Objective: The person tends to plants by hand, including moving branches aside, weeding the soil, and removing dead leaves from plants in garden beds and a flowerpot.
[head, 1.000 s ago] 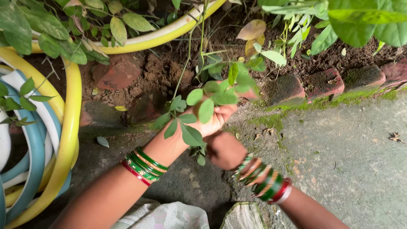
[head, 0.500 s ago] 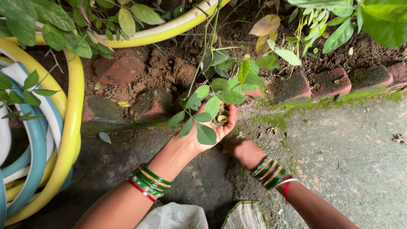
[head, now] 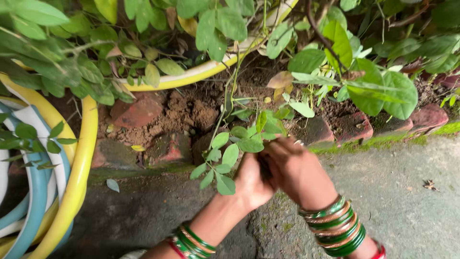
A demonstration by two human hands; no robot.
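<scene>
A wide patch of grey concrete floor (head: 402, 201) runs along the lower right, edged with moss where it meets a row of red bricks (head: 354, 127) and the brown soil bed (head: 184, 108) behind them. Leafy bushes (head: 72, 57) hang over the top of the view, and yellow hoops (head: 86, 153) with blue and white ones beside them curve down the left side. At the brick edge, in the middle of the view, grows a small plant (head: 230, 151) with a thin green stem and oval leaflets; it stands between the soil and the concrete, just above the two hands. The left hand (head: 254, 180), green and red bangles (head: 191, 242) on its wrist, reaches up under the leaves, and the right hand (head: 299, 170), with its own stack of green bangles (head: 338, 225), presses close against it. Both sets of fingers look curled together around the lower part of the plant, though blur and leaves hide exactly what they clamp on. The plant looks light, soft and easily torn: the leaflets would bruise or strip off, and the thin stem would likely snap higher up. The safest hold looks to be low on the stem, close to the soil.
</scene>
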